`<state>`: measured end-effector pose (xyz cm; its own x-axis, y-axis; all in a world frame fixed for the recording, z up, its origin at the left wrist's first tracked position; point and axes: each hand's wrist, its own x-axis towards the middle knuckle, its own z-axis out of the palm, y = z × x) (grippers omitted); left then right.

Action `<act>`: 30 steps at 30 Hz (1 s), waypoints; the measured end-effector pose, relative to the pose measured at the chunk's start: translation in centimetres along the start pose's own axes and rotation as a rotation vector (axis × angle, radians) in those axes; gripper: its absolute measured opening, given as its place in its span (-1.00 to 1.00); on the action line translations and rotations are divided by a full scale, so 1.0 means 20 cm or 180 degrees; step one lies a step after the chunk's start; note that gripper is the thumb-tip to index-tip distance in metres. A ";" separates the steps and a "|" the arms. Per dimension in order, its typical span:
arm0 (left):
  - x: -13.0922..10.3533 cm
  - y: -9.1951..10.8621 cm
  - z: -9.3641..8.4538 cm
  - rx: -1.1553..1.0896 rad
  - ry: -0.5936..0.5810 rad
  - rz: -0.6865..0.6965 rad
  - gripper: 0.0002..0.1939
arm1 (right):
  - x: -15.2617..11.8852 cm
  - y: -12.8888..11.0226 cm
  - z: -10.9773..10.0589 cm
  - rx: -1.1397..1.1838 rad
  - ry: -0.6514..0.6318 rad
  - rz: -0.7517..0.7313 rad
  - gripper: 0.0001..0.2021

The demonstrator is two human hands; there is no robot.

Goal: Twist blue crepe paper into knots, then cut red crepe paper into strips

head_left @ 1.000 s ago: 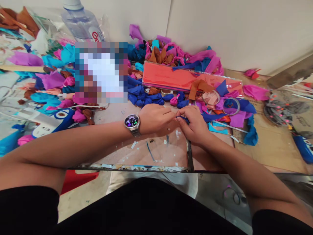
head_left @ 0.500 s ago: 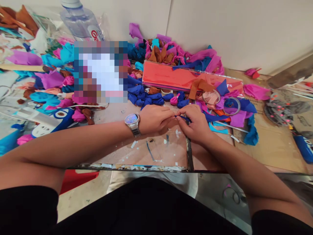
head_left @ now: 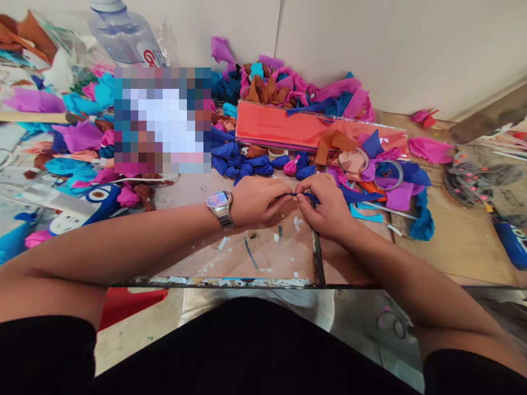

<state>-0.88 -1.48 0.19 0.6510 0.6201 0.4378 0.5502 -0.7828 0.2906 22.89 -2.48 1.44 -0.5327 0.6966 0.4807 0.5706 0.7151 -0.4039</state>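
Note:
A thin, twisted strip of dark blue crepe paper (head_left: 293, 195) runs between my hands, just above the table. My left hand (head_left: 258, 198), with a metal-banded watch (head_left: 220, 204) on its wrist, pinches the strip with thumb and fingers. My right hand (head_left: 323, 204) is closed on it a short way to the right, thumb against curled fingers. Beyond that hand a wider blue piece (head_left: 362, 196) stretches right; whether it is the same strip is partly hidden. Right behind my fingers lie several knotted blue paper bundles (head_left: 236, 159) and a small pink one (head_left: 291, 165).
A plastic-wrapped red paper pack (head_left: 280, 126) lies behind the bundles. Tape rings (head_left: 388, 176) sit among coloured scraps on the right. A blue-and-white glue gun (head_left: 86, 208) and a large bottle (head_left: 125, 35) stand left. Cardboard (head_left: 465, 241) covers the right side; the table's front edge is near.
The view has shifted slightly. My fingertips are a little farther apart, showing more of the twisted strip, and my right fingers have curled in more. Both hands keep their hold.

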 end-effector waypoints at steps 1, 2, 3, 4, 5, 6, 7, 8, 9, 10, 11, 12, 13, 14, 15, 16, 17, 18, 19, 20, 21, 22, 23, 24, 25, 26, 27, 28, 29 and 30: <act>0.00 0.00 0.00 0.0000 -0.0021 -0.0016 -0.63 | 0.00 0.00 0.00 0.0005 0.0008 0.0028 -0.97; 0.00 0.00 0.00 -0.0002 -0.0044 -0.0034 -0.62 | 0.00 0.00 0.00 0.0009 0.0012 0.0049 -0.97; 0.00 0.00 0.00 -0.0002 -0.0064 -0.0051 -0.62 | 0.00 0.00 0.00 0.0008 0.0013 0.0061 -0.97; 0.00 0.00 0.01 -0.0001 -0.0073 -0.0060 -0.61 | 0.00 0.00 0.00 0.0004 0.0019 0.0063 -0.97; 0.00 0.00 0.01 0.0003 -0.0070 -0.0064 -0.60 | 0.01 0.00 0.00 -0.0007 0.0022 0.0055 -0.97; 0.00 0.00 0.01 0.0012 -0.0064 -0.0071 -0.60 | 0.01 0.00 0.00 -0.0027 0.0021 0.0047 -0.97; 0.00 -0.01 0.01 0.0022 -0.0057 -0.0072 -0.60 | 0.01 0.00 -0.01 -0.0054 0.0014 0.0035 -0.97; 0.00 -0.01 0.02 0.0030 -0.0047 -0.0068 -0.60 | 0.01 0.00 -0.01 -0.0086 0.0002 0.0025 -0.98; 0.00 -0.01 0.02 0.0028 -0.0045 -0.0061 -0.60 | 0.01 0.00 -0.01 -0.0114 -0.0018 0.0014 -0.97; 0.00 -0.01 0.02 0.0020 -0.0043 -0.0060 -0.61 | 0.01 0.00 -0.01 -0.0131 -0.0040 -0.0002 -0.97; 0.00 -0.02 0.02 0.0009 -0.0046 -0.0067 -0.61 | 0.01 0.00 -0.01 -0.0135 -0.0065 -0.0020 -0.96; 0.00 -0.02 0.03 -0.0008 -0.0035 -0.0073 -0.62 | 0.01 0.00 -0.01 -0.0128 -0.0092 -0.0043 -0.95; 0.00 -0.02 0.03 -0.0030 -0.0024 -0.0081 -0.62 | 0.01 0.00 -0.01 -0.0116 -0.0121 -0.0073 -0.94; 0.00 -0.02 0.03 -0.0054 -0.0014 -0.0086 -0.63 | 0.01 0.00 -0.01 -0.0104 -0.0153 -0.0098 -0.93; 0.00 -0.02 0.03 -0.0078 -0.0003 -0.0083 -0.64 | 0.01 0.00 -0.02 -0.0095 -0.0187 -0.0124 -0.92; 0.00 -0.03 0.03 -0.0106 0.0006 -0.0069 -0.65 | 0.01 0.01 -0.02 -0.0090 -0.0209 -0.0144 -0.91; 0.00 -0.03 0.03 -0.0133 0.0006 -0.0052 -0.65 | 0.00 0.01 -0.02 -0.0089 -0.0215 -0.0161 -0.91; -0.01 -0.02 0.03 -0.0157 0.0003 -0.0038 -0.66 | 0.00 0.01 -0.01 -0.0091 -0.0201 -0.0178 -0.92; -0.01 -0.02 0.03 -0.0177 -0.0011 -0.0031 -0.65 | 0.00 0.01 -0.01 -0.0096 -0.0172 -0.0192 -0.92; 0.00 -0.02 0.03 -0.0195 -0.0022 -0.0029 -0.65 | 0.00 0.01 -0.01 -0.0101 -0.0137 -0.0203 -0.93; 0.00 -0.02 0.02 -0.0213 -0.0038 -0.0032 -0.64 | 0.00 0.01 -0.01 -0.0103 -0.0103 -0.0209 -0.93; 0.00 -0.02 0.02 -0.0232 -0.0050 -0.0039 -0.64 | 0.00 0.01 -0.01 -0.0099 -0.0078 -0.0205 -0.94; 0.00 -0.01 0.02 -0.0253 -0.0055 -0.0047 -0.64 | 0.00 0.01 -0.01 -0.0087 -0.0059 -0.0193 -0.94; 0.00 -0.01 0.02 -0.0277 -0.0063 -0.0064 -0.64 | 0.00 0.00 -0.01 -0.0072 -0.0036 -0.0167 -0.94; 0.00 -0.01 0.02 -0.0297 -0.0075 -0.0090 -0.63 | 0.00 0.00 -0.01 -0.0058 -0.0017 -0.0138 -0.95; 0.00 -0.01 0.02 -0.0313 -0.0089 -0.0123 -0.63 | 0.01 0.00 -0.01 -0.0047 0.0000 -0.0113 -0.95; 0.01 0.00 0.01 -0.0326 -0.0113 -0.0161 -0.62 | 0.01 0.00 -0.01 -0.0044 0.0019 -0.0097 -0.95; 0.01 0.00 0.01 -0.0339 -0.0135 -0.0196 -0.62 | 0.01 0.00 -0.01 -0.0050 0.0028 -0.0089 -0.95; 0.01 0.00 0.01 -0.0352 -0.0153 -0.0218 -0.62 | 0.01 0.00 -0.01 -0.0060 0.0028 -0.0094 -0.95; 0.01 0.00 0.01 -0.0364 -0.0159 -0.0227 -0.62 | 0.01 0.00 -0.01 -0.0071 0.0016 -0.0107 -0.94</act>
<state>-0.70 -1.33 0.11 0.6393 0.6738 0.3706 0.5347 -0.7358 0.4156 23.01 -2.38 1.73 -0.5486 0.6719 0.4975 0.5664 0.7364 -0.3700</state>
